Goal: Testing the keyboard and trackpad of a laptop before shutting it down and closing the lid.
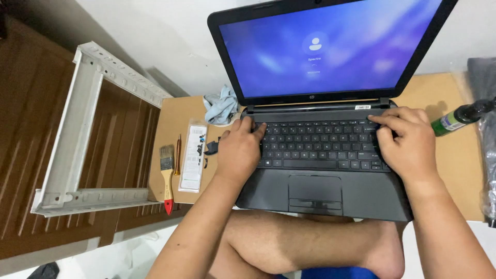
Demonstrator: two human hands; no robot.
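Note:
A black laptop [315, 191] lies open on a brown board in front of my crossed legs, its screen [330, 46] glowing blue with a round user icon. My left hand [238, 150] rests on the left end of the keyboard [320, 147], fingers curled onto the top rows. Over the keyboard's right end lies my right hand [408, 142], index finger stretched toward the upper keys. Neither hand holds anything.
Left of the laptop lie a paintbrush with a red-tipped handle [167, 178], a thin screwdriver [178, 152], a clear flat package [194, 157] and a crumpled blue cloth [221, 106]. A white metal frame [77, 129] lies on a brown panel. A green bottle [457, 120] lies right.

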